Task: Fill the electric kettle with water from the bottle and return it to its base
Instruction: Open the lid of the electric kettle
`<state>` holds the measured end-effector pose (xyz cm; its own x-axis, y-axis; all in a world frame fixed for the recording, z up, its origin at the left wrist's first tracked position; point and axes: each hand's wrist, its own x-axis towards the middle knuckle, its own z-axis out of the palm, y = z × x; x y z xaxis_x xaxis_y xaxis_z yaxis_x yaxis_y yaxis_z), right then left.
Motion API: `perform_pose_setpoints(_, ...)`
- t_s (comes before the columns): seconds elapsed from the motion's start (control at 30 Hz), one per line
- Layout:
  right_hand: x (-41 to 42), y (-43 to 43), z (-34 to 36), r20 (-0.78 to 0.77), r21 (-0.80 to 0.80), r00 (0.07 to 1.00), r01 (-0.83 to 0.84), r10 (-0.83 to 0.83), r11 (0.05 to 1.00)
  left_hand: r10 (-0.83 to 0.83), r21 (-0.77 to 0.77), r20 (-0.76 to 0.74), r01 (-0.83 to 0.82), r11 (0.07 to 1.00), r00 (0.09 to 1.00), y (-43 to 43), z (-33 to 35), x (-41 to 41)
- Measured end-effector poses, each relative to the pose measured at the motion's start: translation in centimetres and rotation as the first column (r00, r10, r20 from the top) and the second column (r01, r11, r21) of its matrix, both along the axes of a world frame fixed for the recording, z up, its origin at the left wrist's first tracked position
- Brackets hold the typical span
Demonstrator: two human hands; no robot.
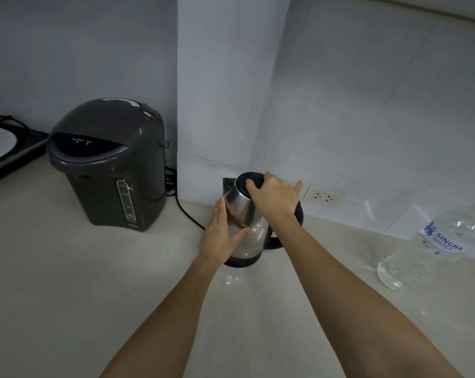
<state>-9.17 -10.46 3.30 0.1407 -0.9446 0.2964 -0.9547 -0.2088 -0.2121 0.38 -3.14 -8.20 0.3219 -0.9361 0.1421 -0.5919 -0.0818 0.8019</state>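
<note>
We see a dim, bluish-grey scene — the wall [81, 50] on the left in shadow, soft glare on the counter [230, 282], and wide-angle bending at the edges.

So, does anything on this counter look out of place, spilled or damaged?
Nothing is spilled or damaged. One oddity: a cord lies looped across the white plate at the far left. The kettle stands upright, its lid closed, left hand against its side, right hand on top. The water bottle stands apart at the right.

We see a dark grey electric water dispenser [108, 162] standing upright on our pale countertop [53, 282]. A black cooktop [10, 148] sits far left. A white wall socket [323, 198] is set in the tiles.
</note>
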Motion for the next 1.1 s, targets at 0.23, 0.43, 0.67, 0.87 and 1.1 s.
perform_pose_setpoints(0.23, 0.0, -0.2, -0.2, 0.028, -0.017, 1.000, 0.000, 0.001, 1.000, 0.002, -0.003, 0.011, -0.002, 1.000, 1.000, 0.0, 0.1, 0.0)
perform_pose_setpoints(0.43, 0.0, -0.3, -0.8, 0.107, -0.064, 0.994, -0.026, 0.033, 0.998, -0.001, 0.004, 0.000, 0.001, 1.000, 1.000, 0.1, 0.1, -0.1)
perform_pose_setpoints(0.67, 0.2, -0.2, -1.1, 0.188, -0.110, 0.981, -0.022, 0.042, 0.994, -0.002, 0.003, 0.011, 0.002, 1.000, 1.000, 0.1, 0.0, -0.1)
perform_pose_setpoints(0.87, 0.1, -0.4, -0.5, 0.202, -0.038, 0.978, -0.054, 0.060, 0.998, -0.002, 0.018, 0.047, 0.001, 1.000, 0.999, 0.0, 0.2, -0.2)
perform_pose_setpoints(1.1, -0.7, -0.7, 0.4, 0.419, -0.042, 0.907, -0.020, 0.036, 0.999, 0.001, 0.063, 0.067, -0.006, 0.998, 0.998, 0.0, 0.5, -0.2)
